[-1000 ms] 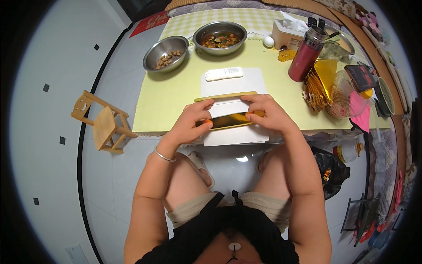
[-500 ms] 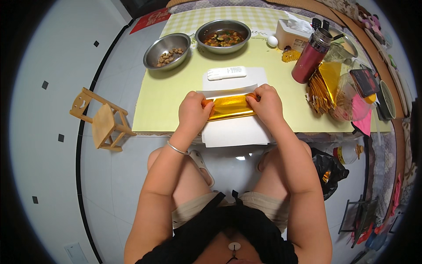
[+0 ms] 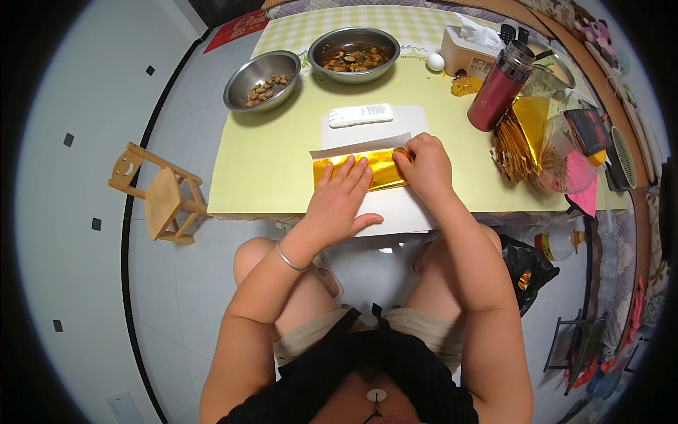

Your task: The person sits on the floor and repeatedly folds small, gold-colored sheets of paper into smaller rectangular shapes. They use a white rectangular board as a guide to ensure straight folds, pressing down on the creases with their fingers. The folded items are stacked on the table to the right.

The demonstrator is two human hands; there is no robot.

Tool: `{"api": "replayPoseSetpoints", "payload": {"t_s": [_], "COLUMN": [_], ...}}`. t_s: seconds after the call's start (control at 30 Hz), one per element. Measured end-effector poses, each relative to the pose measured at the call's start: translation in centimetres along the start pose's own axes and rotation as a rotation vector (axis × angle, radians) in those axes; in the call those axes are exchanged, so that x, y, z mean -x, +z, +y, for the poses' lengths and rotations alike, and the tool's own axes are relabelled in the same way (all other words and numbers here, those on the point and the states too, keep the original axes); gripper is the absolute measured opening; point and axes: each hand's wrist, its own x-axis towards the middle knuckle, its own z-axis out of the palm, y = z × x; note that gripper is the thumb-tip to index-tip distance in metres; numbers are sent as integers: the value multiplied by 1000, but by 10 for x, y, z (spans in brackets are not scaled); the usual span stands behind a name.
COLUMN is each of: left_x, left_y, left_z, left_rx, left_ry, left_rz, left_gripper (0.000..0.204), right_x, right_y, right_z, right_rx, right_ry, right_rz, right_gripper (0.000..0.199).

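Observation:
A strip of shiny gold foil paper [image 3: 378, 168] lies across a white sheet [image 3: 395, 205] on the yellow-green table [image 3: 261, 169]. My left hand [image 3: 339, 201] lies flat with fingers spread, pressing down the left half of the foil. My right hand [image 3: 424, 166] pinches the foil's right end between the fingertips. Both forearms come up from the lower edge over my knees.
A white remote control [image 3: 361, 114] lies just beyond the sheet. Two steel bowls [image 3: 262, 78] [image 3: 354, 54] hold food at the back. A red flask [image 3: 500, 86], a tissue box [image 3: 468, 44], an egg [image 3: 436, 62], gold sticks [image 3: 514, 145] and clutter stand right. A small wooden stool [image 3: 159, 192] stands left.
The foil, held up in both hands a second ago, now lies on the white sheet. My left hand has opened flat on it; the right still pinches its end.

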Motion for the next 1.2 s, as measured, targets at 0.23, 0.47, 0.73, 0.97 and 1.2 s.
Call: {"api": "replayPoseSetpoints", "payload": {"t_s": [0.23, 0.47, 0.73, 0.97, 1.2], "left_x": [2, 6, 41, 9, -25], "left_y": [0, -2, -25, -42, -13], "left_z": [5, 12, -9, -48, 5], "left_rx": [-50, -65, -106, -285, 17], "left_ry": [-29, -52, -124, -161, 5], "left_rz": [-37, -93, -218, -264, 74], "left_gripper": [91, 104, 113, 98, 30], "right_x": [1, 41, 51, 39, 24], "right_y": [-5, 3, -29, -38, -30], "right_z": [-8, -34, 3, -16, -15], "right_rx": [74, 92, 276, 317, 300], "right_ry": [-48, -472, -394, -542, -515], "right_rz": [28, -255, -404, -234, -228], "right_gripper": [28, 65, 74, 31, 11]}}
